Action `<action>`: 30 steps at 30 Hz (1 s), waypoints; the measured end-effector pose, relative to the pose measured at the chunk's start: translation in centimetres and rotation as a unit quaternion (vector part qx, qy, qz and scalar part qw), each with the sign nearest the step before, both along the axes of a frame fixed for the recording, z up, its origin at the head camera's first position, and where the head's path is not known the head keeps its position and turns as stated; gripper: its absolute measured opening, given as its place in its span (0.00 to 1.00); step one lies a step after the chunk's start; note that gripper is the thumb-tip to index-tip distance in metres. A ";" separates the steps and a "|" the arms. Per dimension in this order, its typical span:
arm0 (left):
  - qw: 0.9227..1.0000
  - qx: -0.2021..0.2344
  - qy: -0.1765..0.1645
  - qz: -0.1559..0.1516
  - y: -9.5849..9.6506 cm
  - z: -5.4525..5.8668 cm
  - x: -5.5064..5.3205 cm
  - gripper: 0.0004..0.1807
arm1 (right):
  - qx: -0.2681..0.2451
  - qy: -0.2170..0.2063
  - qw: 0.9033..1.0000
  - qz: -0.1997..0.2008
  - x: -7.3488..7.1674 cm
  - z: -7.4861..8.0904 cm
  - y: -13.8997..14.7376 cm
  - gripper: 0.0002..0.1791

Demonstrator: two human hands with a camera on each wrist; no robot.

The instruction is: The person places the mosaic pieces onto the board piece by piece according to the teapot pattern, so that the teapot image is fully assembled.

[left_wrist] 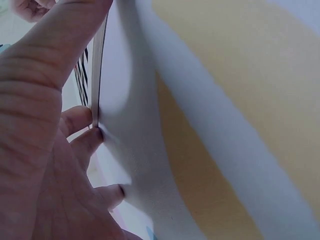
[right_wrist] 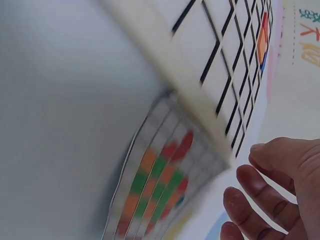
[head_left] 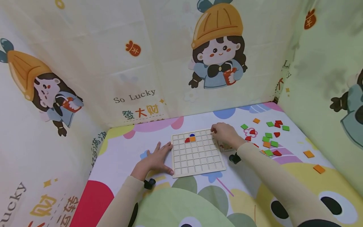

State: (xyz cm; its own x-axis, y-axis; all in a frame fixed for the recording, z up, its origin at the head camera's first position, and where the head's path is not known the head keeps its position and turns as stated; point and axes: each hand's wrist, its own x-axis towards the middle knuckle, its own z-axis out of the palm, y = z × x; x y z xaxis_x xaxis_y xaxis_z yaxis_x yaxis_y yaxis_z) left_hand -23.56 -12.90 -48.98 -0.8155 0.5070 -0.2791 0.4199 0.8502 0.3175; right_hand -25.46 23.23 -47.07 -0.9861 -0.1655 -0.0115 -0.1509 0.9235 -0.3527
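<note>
A pale wooden grid board (head_left: 197,157) lies on the table before me. Near its far edge sit an orange square tile (head_left: 192,139), a red quarter-round tile (head_left: 187,140) and a blue rounded tile (head_left: 192,135). Along the board's left edge rests my left hand (head_left: 156,160), fingers spread, its thumb at the near left corner. My right hand (head_left: 227,135) is at the far right corner, its fingers loosely bent; in the right wrist view no piece shows between the fingertips. Partly under that arm is a gridded pattern card (right_wrist: 155,185) with red, orange and green shapes, beside the board.
Loose green tiles (head_left: 285,128), red rounded tiles (head_left: 277,134) and orange tiles (head_left: 308,154) are scattered on the table's right side. A printed cloth (head_left: 170,69) hangs behind the table's far edge, and another printed cloth (head_left: 320,104) stands at the right.
</note>
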 end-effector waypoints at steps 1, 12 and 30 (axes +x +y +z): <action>1.000 -0.001 -0.001 0.000 0.0 0.0 0.0 0.71 | 0.003 -0.002 1.000 0.001 0.1 0.2 0.3 0.10; 1.000 -0.005 0.000 0.002 -0.2 0.0 0.0 0.71 | 0.029 -0.018 0.999 -0.018 1.0 0.0 4.9 0.10; 1.000 -0.001 0.004 -0.001 -0.4 -0.5 -0.2 0.71 | 0.032 -0.092 0.995 -0.039 4.1 0.5 12.1 0.12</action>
State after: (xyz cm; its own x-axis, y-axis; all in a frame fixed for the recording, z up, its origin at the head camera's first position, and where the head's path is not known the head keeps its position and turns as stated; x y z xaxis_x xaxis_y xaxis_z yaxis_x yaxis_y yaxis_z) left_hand -23.75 -13.25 -49.52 -0.8163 0.5083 -0.2745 0.4241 0.8499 0.3127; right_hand -21.37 35.33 -46.56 -0.9762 -0.0825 -0.2006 -0.0171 0.9511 -0.3083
